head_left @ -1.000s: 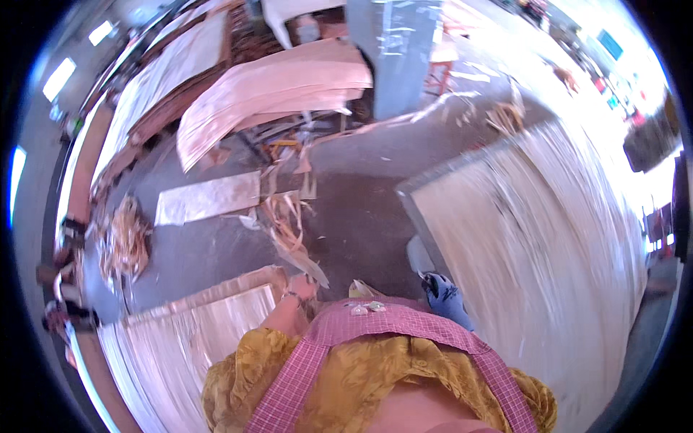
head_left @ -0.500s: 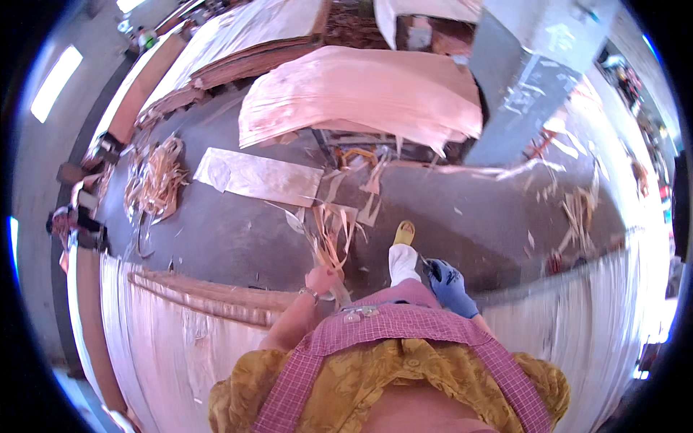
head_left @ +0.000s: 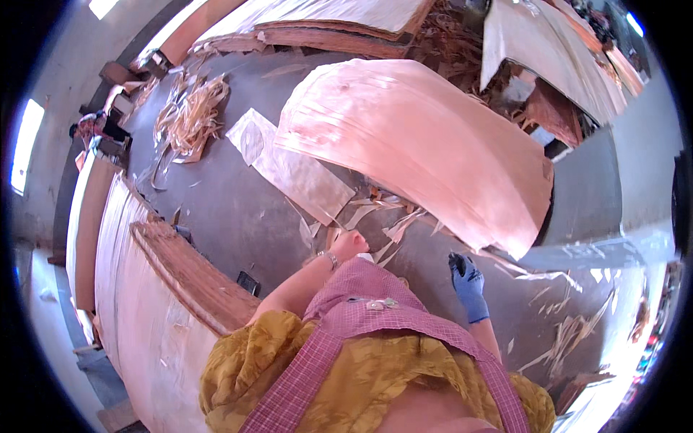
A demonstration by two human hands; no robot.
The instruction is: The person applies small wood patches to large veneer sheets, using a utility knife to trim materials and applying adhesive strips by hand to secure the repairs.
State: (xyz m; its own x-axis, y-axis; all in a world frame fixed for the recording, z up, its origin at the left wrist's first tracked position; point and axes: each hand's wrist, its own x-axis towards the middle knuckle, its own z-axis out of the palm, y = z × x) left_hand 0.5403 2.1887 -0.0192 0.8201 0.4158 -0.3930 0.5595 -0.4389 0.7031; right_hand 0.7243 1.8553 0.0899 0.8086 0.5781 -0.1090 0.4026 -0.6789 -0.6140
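My bare left hand [head_left: 349, 245], with a bracelet at the wrist, is closed at my front around what look like pale veneer strips, mostly hidden by the hand. My right hand [head_left: 468, 285], in a blue glove with a dark palm, is curled closed at my right; what it grips is too small to make out. Just beyond my hands lies a curved stack of pink veneer sheets [head_left: 411, 144]. A long pale veneer piece [head_left: 289, 166] lies on the grey floor [head_left: 245, 224] beside it, with scattered strips around.
A tall veneer stack [head_left: 151, 310] stands close at my left. A heap of offcuts [head_left: 191, 115] lies farther forward. A co-worker [head_left: 97, 130] bends at the far left. A grey pillar [head_left: 610, 195] rises at my right, and more veneer stacks [head_left: 325, 25] stand beyond.
The view has swung rightward and forward, bringing the pink stack and pillar closer. My left hand has moved up and rightward in view, and my gloved hand has shifted right.
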